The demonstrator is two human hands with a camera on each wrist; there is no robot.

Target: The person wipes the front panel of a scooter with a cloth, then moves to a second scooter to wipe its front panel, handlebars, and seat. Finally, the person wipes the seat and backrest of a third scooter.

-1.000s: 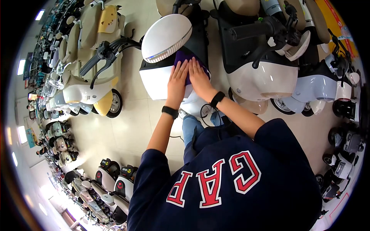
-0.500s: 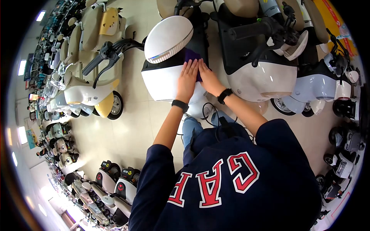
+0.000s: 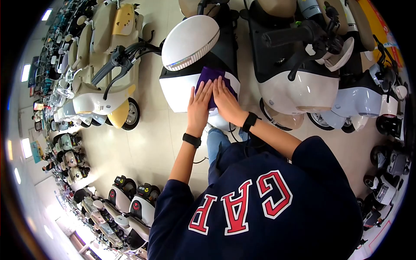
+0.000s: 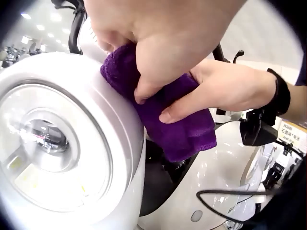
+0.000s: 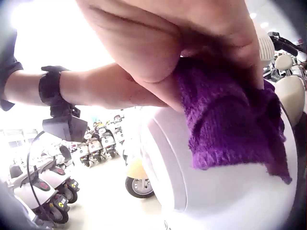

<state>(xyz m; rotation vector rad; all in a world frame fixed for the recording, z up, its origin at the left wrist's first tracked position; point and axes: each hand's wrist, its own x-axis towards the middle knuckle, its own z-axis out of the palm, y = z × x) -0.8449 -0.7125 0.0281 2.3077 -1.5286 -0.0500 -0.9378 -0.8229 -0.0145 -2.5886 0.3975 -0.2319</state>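
A purple cloth (image 3: 210, 74) lies over the top edge of a scooter's white front panel (image 3: 175, 93), below its white headlight housing (image 3: 190, 41). My left hand (image 3: 199, 106) presses on the cloth with its fingers extended. Beside it, my right hand (image 3: 228, 104) rests on the same cloth, fingers straight and the two sets of fingertips close together. In the left wrist view both thumbs lie on the cloth (image 4: 189, 136), near the round headlight lens (image 4: 45, 143). The right wrist view shows the cloth's edge (image 5: 230, 139) hanging over the white panel.
Another scooter (image 3: 299, 89) stands close on the right, its black handlebar grip (image 3: 284, 35) reaching toward the middle. To the left is a cream and yellow scooter (image 3: 102, 106). Tiled floor (image 3: 149, 138) lies between them and several more scooters behind.
Both hands and the cloth first slid to the right along the panel, then came back left and nearer to my body. More of the cloth shows now.
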